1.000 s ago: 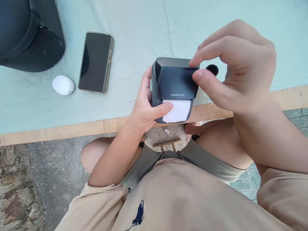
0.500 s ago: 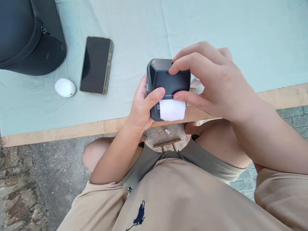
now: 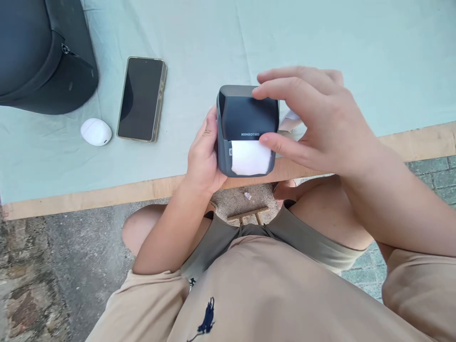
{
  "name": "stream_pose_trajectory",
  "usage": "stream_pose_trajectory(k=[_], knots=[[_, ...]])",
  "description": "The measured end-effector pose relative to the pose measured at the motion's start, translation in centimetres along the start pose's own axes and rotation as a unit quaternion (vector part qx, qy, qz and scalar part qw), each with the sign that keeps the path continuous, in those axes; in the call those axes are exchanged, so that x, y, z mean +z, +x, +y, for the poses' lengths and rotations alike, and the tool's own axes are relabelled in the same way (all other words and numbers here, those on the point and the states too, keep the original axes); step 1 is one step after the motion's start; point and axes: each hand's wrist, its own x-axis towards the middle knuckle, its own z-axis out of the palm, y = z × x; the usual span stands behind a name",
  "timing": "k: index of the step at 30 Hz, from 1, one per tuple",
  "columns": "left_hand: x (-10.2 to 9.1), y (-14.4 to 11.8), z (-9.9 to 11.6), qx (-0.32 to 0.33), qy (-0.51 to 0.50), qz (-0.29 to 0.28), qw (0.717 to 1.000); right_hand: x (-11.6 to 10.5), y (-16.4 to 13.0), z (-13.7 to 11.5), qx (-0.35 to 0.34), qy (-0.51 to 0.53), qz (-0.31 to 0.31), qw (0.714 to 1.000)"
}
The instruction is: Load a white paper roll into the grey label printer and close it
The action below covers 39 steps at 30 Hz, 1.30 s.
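A dark label printer (image 3: 248, 116) marked NIIMBOT is held just above the front edge of the table, its lid down. White paper (image 3: 251, 157) sticks out of its slot, with an uneven lower edge. My left hand (image 3: 204, 154) grips the printer's left side, the thumb along that edge. Over the right side is my right hand (image 3: 313, 118), fingers and thumb spread apart. Its index fingertip is at the top of the lid and its thumb tip by the slot; whether they press cannot be told. Behind this hand, a white scrap (image 3: 290, 121) is partly hidden.
A phone (image 3: 140, 99) lies screen up on the pale cloth (image 3: 192, 42) at the left. Beside it sits a white rounded case (image 3: 96, 132). A black zippered bag (image 3: 32, 52) stands at the far left. The wooden table edge (image 3: 107, 198) runs above my knees.
The printer has shifted slightly left and levelled. My left thumb has moved off its front to the side. My right fingers rest farther right on the lid.
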Motion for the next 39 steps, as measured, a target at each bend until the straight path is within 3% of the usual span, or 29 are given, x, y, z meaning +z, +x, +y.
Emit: stream_pose_trajectory(k=[4,12,16,20,23,26,30,33,36,39], knots=[[-0.1,-0.1,0.2,0.01,0.025,-0.008,1.0,0.0,0.2,0.0,-0.016,0.023,-0.034,0.999],[-0.5,0.4,-0.6,0.034,0.028,-0.024,0.999,-0.4,0.8,-0.3,-0.041,0.029,-0.011,0.999],[-0.5,0.5,-0.6,0.016,0.007,-0.057,0.998,-0.9,1.2,-0.9,-0.026,0.01,0.078,0.997],[-0.8,0.3,-0.5,0.014,0.037,-0.063,0.997,-1.1,1.0,-1.5,0.096,-0.04,0.18,0.978],[-0.9,0.2,-0.4,0.014,0.064,-0.059,0.996,-0.8,0.9,-1.5,0.106,-0.037,0.138,0.984],[-0.8,0.2,-0.4,0.025,0.065,-0.059,0.996,-0.3,1.2,-1.3,0.094,-0.058,0.04,0.993],[-0.6,0.1,-0.4,0.037,0.063,-0.083,0.994,0.3,1.9,-1.2,0.116,-0.143,-0.072,0.98],[-0.6,0.0,-0.5,0.04,0.078,-0.065,0.994,0.4,2.4,-1.4,0.108,-0.185,-0.124,0.969],[-0.6,-0.1,-0.6,0.042,0.09,-0.057,0.993,0.0,2.5,-1.8,0.125,-0.197,-0.146,0.961],[-0.7,-0.1,-0.7,0.045,0.078,-0.064,0.994,-1.3,2.1,-1.7,0.105,-0.085,-0.119,0.984]])
